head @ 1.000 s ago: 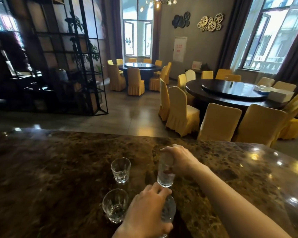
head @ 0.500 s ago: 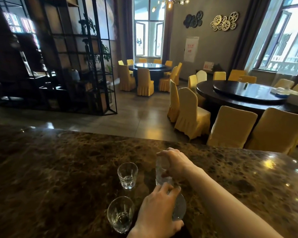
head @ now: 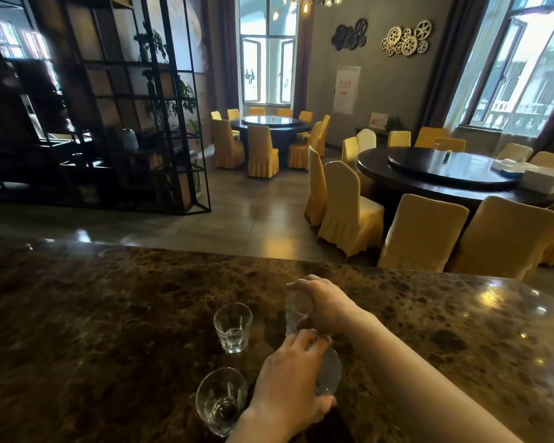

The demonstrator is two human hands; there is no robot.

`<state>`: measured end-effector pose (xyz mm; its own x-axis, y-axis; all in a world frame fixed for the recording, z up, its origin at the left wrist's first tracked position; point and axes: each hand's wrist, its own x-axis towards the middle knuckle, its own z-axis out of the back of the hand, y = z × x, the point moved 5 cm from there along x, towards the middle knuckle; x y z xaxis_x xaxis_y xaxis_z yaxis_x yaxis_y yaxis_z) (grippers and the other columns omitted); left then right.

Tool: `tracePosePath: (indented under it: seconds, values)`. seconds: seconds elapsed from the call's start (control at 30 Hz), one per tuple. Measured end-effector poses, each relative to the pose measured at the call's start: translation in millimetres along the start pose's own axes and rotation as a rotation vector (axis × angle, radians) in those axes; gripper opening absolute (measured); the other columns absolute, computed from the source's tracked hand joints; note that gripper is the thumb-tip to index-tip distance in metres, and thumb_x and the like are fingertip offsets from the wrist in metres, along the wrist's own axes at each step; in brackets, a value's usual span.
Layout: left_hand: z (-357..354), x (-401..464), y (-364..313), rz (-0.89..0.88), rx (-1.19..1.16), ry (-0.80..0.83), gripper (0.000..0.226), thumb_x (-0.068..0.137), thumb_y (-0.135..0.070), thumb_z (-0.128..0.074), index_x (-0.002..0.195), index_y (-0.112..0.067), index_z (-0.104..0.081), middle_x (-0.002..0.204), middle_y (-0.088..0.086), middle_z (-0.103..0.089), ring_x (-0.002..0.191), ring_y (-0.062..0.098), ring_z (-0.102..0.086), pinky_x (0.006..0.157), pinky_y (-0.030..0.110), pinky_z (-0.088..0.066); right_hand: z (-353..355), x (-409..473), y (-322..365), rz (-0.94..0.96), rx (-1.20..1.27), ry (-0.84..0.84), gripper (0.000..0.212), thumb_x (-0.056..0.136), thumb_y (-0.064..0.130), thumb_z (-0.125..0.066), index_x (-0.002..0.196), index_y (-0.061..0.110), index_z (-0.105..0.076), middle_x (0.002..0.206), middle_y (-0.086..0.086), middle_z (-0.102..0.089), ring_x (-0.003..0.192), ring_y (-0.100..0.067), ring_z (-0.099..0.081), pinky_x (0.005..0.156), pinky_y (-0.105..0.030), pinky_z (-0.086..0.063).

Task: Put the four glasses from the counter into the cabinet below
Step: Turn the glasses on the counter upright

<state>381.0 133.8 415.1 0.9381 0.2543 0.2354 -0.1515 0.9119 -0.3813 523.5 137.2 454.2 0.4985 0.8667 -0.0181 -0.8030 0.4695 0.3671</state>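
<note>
Several small clear glasses stand on a dark brown marble counter (head: 109, 314). My right hand (head: 323, 302) reaches across and grips the far right glass (head: 296, 311) from above, fingers curled round its rim. My left hand (head: 290, 385) wraps round the near right glass (head: 328, 374), covering most of it. Two more glasses stand free to the left: a far one (head: 233, 327) upright beside my right hand, and a near one (head: 221, 401) by my left wrist. The cabinet below is out of view.
Beyond the counter's far edge lies a tiled floor with round dark dining tables (head: 442, 177) ringed by yellow-covered chairs (head: 352, 206). A tall black metal shelf unit (head: 135, 123) stands at the left. The counter stretches wide on both sides of the glasses.
The camera has shifted a little, moving the scene in the frame. Both hands keep their grips on the two right glasses; my left fingers have edged closer to the far right glass.
</note>
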Motion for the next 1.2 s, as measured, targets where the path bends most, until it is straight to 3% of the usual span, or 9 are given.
tracePosePath:
  seconds: [0.5,0.63,0.73,0.87,0.93,1.03,1.1,1.2]
  values:
    - [10,-2,-1,-0.020,0.002,0.076,0.090,0.075,-0.051,-0.075,0.149,-0.036,-0.026,0.144,-0.013,-0.033,0.135,0.014,-0.032,0.106,0.039,-0.041,-4,0,-1,-0.059,-0.001,0.012,0.083,0.073,0.023,-0.088,0.143,0.042,-0.046,0.154,0.007,-0.039,0.142,-0.021,-0.035,0.107,-0.038,-0.045]
    - [24,-22,-2,-0.038,-0.011,0.052,0.092,0.076,-0.063,-0.068,0.149,-0.043,-0.016,0.153,-0.016,-0.023,0.140,0.011,-0.024,0.113,0.036,-0.030,7,-12,5,-0.057,0.013,-0.031,0.080,0.076,0.028,-0.085,0.144,0.040,-0.045,0.146,0.005,-0.043,0.135,-0.020,-0.040,0.099,-0.033,-0.047]
    - [43,-52,16,0.028,-0.035,0.002,0.087,0.076,-0.071,-0.061,0.145,-0.054,-0.011,0.151,-0.028,-0.018,0.138,-0.001,-0.020,0.114,0.030,-0.022,22,-24,18,0.015,0.015,-0.146,0.066,0.080,0.033,-0.082,0.139,0.036,-0.052,0.136,0.006,-0.050,0.126,-0.017,-0.048,0.095,-0.029,-0.050]
    - [75,-95,59,0.166,-0.062,-0.047,0.082,0.070,-0.083,-0.057,0.136,-0.066,-0.012,0.136,-0.043,-0.021,0.125,-0.014,-0.026,0.114,0.023,-0.027,21,-34,51,0.095,0.043,-0.184,0.061,0.083,0.041,-0.078,0.138,0.038,-0.052,0.135,0.010,-0.050,0.122,-0.013,-0.051,0.096,-0.031,-0.050]
    - [88,-108,80,0.229,-0.073,-0.046,0.083,0.065,-0.086,-0.057,0.129,-0.068,-0.009,0.128,-0.047,-0.018,0.126,-0.014,-0.028,0.113,0.022,-0.028,12,-29,67,0.120,0.009,-0.156,0.063,0.084,0.041,-0.077,0.140,0.040,-0.049,0.135,0.010,-0.050,0.122,-0.013,-0.051,0.096,-0.031,-0.049]
    - [98,-111,97,0.269,-0.067,-0.012,0.096,0.058,-0.090,-0.058,0.135,-0.065,-0.006,0.127,-0.045,-0.015,0.128,-0.010,-0.026,0.113,0.024,-0.026,-7,-12,89,0.122,-0.027,-0.099,0.070,0.082,0.035,-0.079,0.143,0.039,-0.045,0.138,0.007,-0.048,0.125,-0.017,-0.049,0.099,-0.035,-0.050]
    - [93,-103,99,0.226,-0.048,0.044,0.098,0.065,-0.082,-0.064,0.142,-0.060,-0.008,0.134,-0.040,-0.017,0.126,-0.009,-0.025,0.112,0.024,-0.024,-23,2,100,0.114,-0.039,-0.043,0.077,0.081,0.027,-0.081,0.146,0.038,-0.043,0.141,0.005,-0.046,0.127,-0.019,-0.048,0.099,-0.035,-0.050]
    - [73,-87,100,0.153,0.038,0.176,0.084,0.090,-0.035,-0.066,0.151,-0.051,-0.009,0.154,-0.023,-0.020,0.135,0.002,-0.029,0.112,0.026,-0.026,-48,20,105,0.088,-0.076,0.054,0.086,0.079,0.020,-0.083,0.150,0.037,-0.038,0.145,0.004,-0.042,0.132,-0.022,-0.043,0.103,-0.036,-0.048]
